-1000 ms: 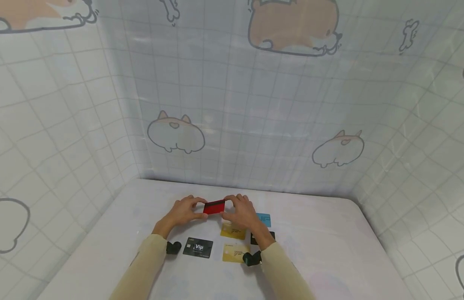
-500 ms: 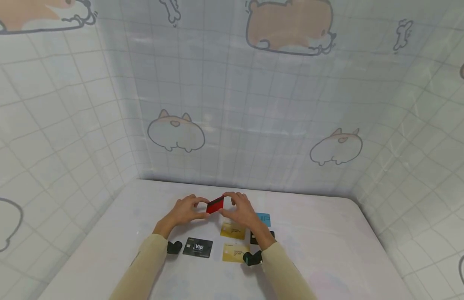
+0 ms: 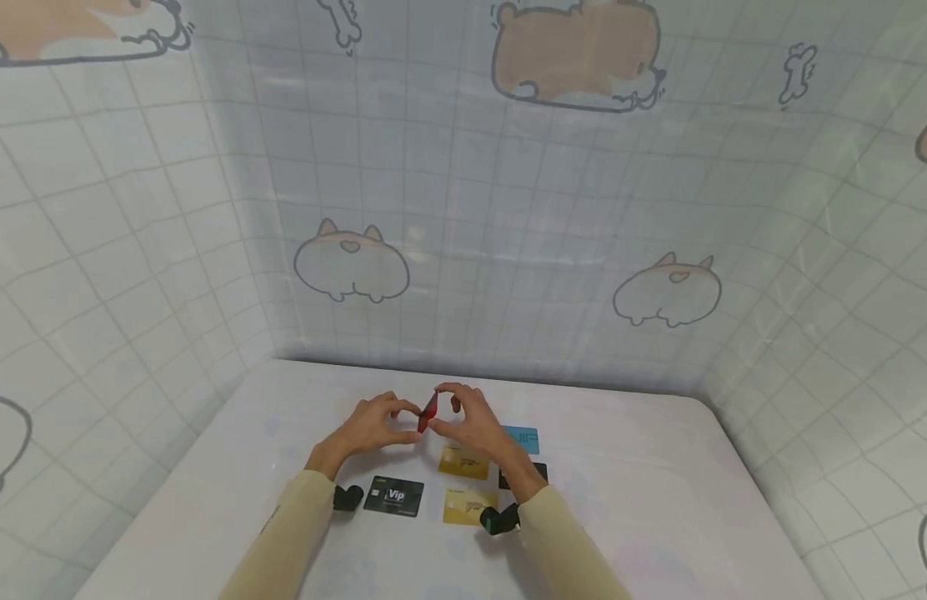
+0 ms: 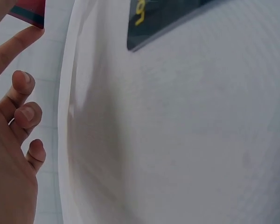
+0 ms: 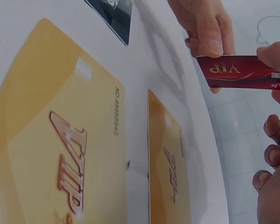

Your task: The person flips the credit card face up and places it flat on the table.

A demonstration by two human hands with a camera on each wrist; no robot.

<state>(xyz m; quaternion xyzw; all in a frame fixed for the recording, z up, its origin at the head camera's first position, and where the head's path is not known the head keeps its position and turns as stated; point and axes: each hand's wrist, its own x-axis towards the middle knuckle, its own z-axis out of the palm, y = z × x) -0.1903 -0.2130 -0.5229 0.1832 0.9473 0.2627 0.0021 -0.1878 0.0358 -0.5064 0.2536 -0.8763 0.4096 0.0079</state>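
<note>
A red VIP card [image 3: 429, 410] is held up above the far part of the table, turned nearly edge-on in the head view. My left hand [image 3: 372, 423] pinches its left end between thumb and index finger. At the opposite end, my right hand [image 3: 473, 422] grips it in the same manner. In the right wrist view, the red card [image 5: 240, 72] shows gold lettering and a small chip, with the left-hand fingers [image 5: 209, 35] at one end. Only a corner of the red card [image 4: 30, 11] shows in the left wrist view, where the other left fingers are loosely bent.
On the white table [image 3: 628, 467] lie a black Vip card [image 3: 393, 497], two gold cards, one farther [image 3: 463, 462] and one nearer [image 3: 467, 506]. Beyond the right forearm are a blue card [image 3: 523, 439] and a partly hidden dark card [image 3: 537, 472]. A patterned curtain [image 3: 463, 208] surrounds the table.
The red card has been turned from nearly face-on to nearly edge-on in the head view. My right hand has shifted slightly left, closer to the left hand. The cards on the table stay put.
</note>
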